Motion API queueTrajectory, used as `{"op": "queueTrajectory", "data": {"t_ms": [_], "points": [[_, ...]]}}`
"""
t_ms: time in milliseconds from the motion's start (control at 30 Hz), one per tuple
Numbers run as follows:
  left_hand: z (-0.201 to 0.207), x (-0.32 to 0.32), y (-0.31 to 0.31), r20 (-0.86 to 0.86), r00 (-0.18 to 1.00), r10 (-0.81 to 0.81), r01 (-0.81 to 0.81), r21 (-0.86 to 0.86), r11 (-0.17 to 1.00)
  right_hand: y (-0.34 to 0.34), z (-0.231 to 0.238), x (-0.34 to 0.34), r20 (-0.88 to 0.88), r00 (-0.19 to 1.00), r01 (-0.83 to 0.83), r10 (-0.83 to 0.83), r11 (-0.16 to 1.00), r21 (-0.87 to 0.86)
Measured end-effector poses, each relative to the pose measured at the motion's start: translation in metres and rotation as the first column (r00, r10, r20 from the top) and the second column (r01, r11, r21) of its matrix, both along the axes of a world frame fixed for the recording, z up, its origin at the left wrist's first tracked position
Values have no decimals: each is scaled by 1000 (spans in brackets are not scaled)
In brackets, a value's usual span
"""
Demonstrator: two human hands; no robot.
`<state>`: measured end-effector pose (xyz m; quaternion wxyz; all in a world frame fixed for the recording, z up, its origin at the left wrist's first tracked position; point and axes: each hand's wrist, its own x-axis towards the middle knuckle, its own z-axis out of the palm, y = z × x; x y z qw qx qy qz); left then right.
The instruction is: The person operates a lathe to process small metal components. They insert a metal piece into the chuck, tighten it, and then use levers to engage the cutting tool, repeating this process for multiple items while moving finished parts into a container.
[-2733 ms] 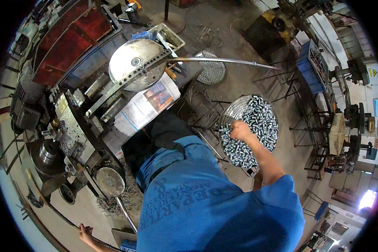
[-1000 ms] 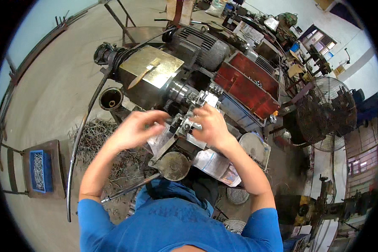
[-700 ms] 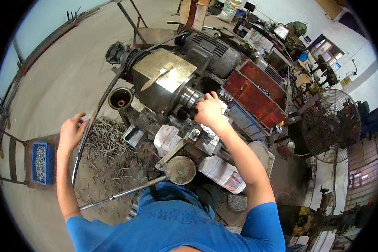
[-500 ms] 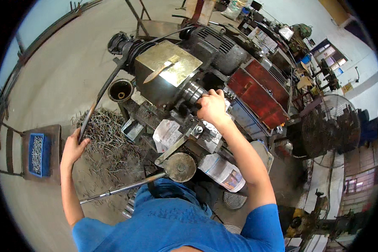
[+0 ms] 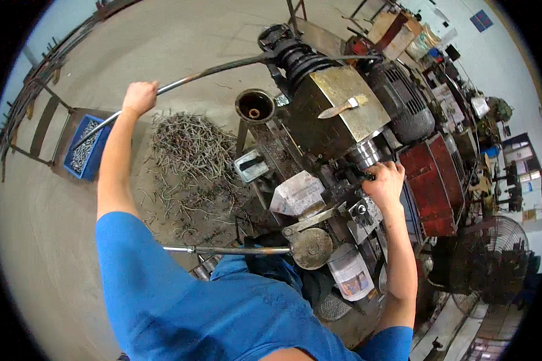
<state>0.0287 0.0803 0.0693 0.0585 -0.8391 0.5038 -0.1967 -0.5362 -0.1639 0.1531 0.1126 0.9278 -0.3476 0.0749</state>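
My left hand (image 5: 140, 98) is closed round a long metal lever bar (image 5: 214, 70), arm stretched out to the far left. The bar runs to a dark clamp on the back end of a greasy lathe-like machine (image 5: 319, 129). My right hand (image 5: 384, 183) has its fingers curled just below the shiny spindle nose (image 5: 365, 153); what they hold is hidden by the hand. A wooden-handled paintbrush (image 5: 342, 107) lies on the machine's flat metal cover (image 5: 373, 117). Near my body, a second bar (image 5: 241, 250) joins a round metal disc (image 5: 312, 248).
A heap of thin metal scraps (image 5: 193, 146) covers the floor to the left. Beyond it stands a blue crate (image 5: 94, 165) of small metal parts. A round metal pot (image 5: 255, 106), a red metal box (image 5: 430, 186) and a caged fan (image 5: 494, 259) surround the machine.
My left hand has swung the lever bar up and away from my body. My right hand stays by the spindle. The view has turned, shifting the machine rightward.
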Motion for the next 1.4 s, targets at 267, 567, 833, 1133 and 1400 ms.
{"op": "queueTrajectory", "data": {"t_ms": [267, 567, 833, 1133, 1400], "points": [[-1, -100, -43, -173, 906, -386, 140, -739, 660, 36, 41, -39, 264, 963, -43, 46, 999, -19], [-215, -230, -91, -596, 793, -121, 255, 144, 956, 120, 12, -215, 366, 828, 327, -425, 896, 301], [-173, -207, -132, -335, 883, -330, 452, 411, 791, 234, -80, -393, 251, 494, 803, -832, 547, 234], [-169, -168, -68, -647, 761, 48, 174, 274, 946, 341, -165, -458, -85, 3, 991, -996, -8, 131], [-208, -139, -6, -861, 407, 304, 140, 388, 911, 391, -140, -295, 137, 19, 882, -990, 80, 464]]}}
